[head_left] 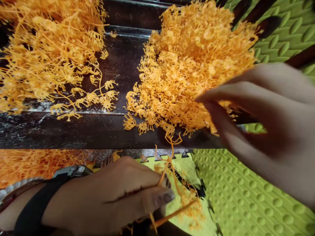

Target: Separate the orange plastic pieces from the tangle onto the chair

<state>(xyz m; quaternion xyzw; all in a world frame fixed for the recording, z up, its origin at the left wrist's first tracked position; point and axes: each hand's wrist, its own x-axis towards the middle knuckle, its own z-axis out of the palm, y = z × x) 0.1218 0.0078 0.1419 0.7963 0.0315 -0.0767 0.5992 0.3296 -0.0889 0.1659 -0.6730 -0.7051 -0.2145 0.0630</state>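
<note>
My left hand (pixel 118 196) is closed in a fist low in the view, gripping thin orange plastic strands (pixel 172 209) that trail from between its fingers. A black watch strap sits on its wrist. My right hand (pixel 265 131) hovers blurred at the right, its fingers curled and reaching into a large tangled heap of orange plastic sprue pieces (pixel 192 65) on a dark table (pixel 73 131). Whether those fingers hold any piece is hidden by blur. A second orange heap (pixel 46 52) lies at the left of the table.
Green foam mats with raised dots (pixel 241 196) cover the floor at the lower right and behind the table. More orange plastic pieces (pixel 36 164) lie below the table's front edge at the left. Loose orange bits are scattered between the two heaps.
</note>
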